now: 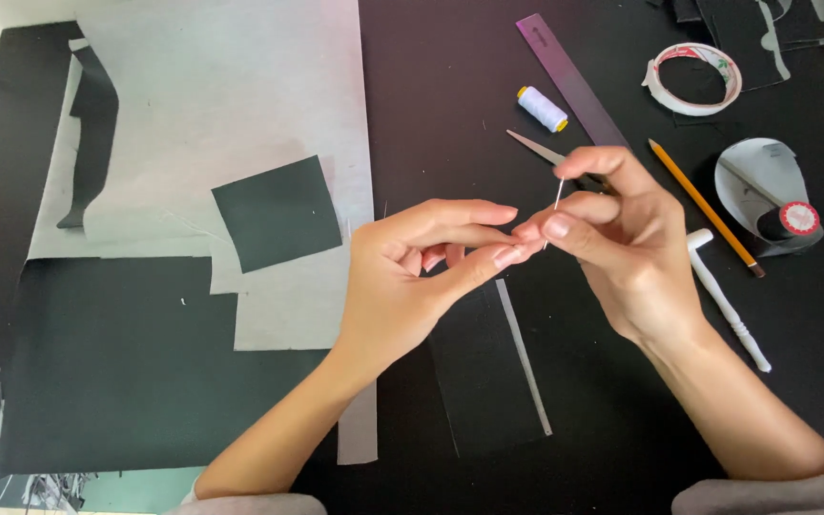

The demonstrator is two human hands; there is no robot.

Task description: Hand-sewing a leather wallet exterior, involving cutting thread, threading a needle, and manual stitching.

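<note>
Thin silver needle (558, 195) upright, pinched between fingertips.

Both hands (517, 253) are bare, forearms uncovered. Pale grey sleeves sit pushed up near the elbows, showing at the frame's bottom edge. Fingernails look plain, trimmed.

Your right hand (622, 234) covers most of the scissors (538, 148), only one blade tip showing, and your fingers hide the needle's (558, 195) lower end; any thread is too fine to tell. The top edge crops the purple ruler (569, 81), the bottom edge cuts both your forearms
</note>
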